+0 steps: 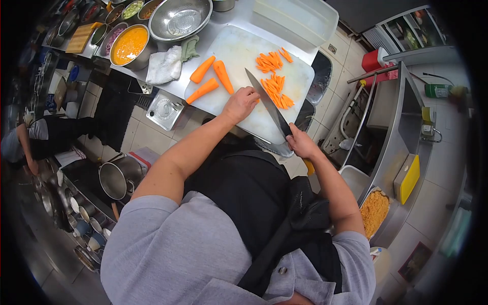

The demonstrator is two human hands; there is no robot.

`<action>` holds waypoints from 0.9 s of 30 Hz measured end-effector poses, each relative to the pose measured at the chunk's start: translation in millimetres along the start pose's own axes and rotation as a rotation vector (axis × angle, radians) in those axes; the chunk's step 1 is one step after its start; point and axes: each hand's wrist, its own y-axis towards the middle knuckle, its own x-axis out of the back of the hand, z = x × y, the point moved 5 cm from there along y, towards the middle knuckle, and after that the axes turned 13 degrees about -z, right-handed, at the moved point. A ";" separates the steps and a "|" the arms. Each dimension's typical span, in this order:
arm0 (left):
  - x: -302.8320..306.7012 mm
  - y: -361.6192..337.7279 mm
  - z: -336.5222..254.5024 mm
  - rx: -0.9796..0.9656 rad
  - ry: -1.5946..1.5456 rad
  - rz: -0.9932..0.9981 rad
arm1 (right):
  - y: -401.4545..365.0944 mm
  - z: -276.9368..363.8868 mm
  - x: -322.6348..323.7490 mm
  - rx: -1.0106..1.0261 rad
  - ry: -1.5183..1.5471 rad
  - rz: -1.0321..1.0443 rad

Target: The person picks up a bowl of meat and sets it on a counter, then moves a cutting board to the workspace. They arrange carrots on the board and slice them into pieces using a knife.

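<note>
A white cutting board [236, 46] lies on the metal counter. My right hand [302, 142] is closed round the handle of a large knife [269, 100], whose blade points up and left across the board. Just left of the blade, my left hand [242, 104] has its fingers curled on a carrot piece [257, 100], mostly hidden under the fingertips. Three peeled carrots [203, 69] lie on the board's left part. Right of the blade are piles of cut carrot sticks [274, 90].
Left of the board are a white cloth [164, 65], a bowl of orange liquid [130, 47] and a metal colander [180, 18]. A clear plastic container [300, 18] stands behind the board. At the far left another person [30, 137] stands.
</note>
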 end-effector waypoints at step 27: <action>1.0 6.5 12.8 -0.057 -0.075 0.032 | 4.0 32.7 3.5 0.165 -0.290 -0.130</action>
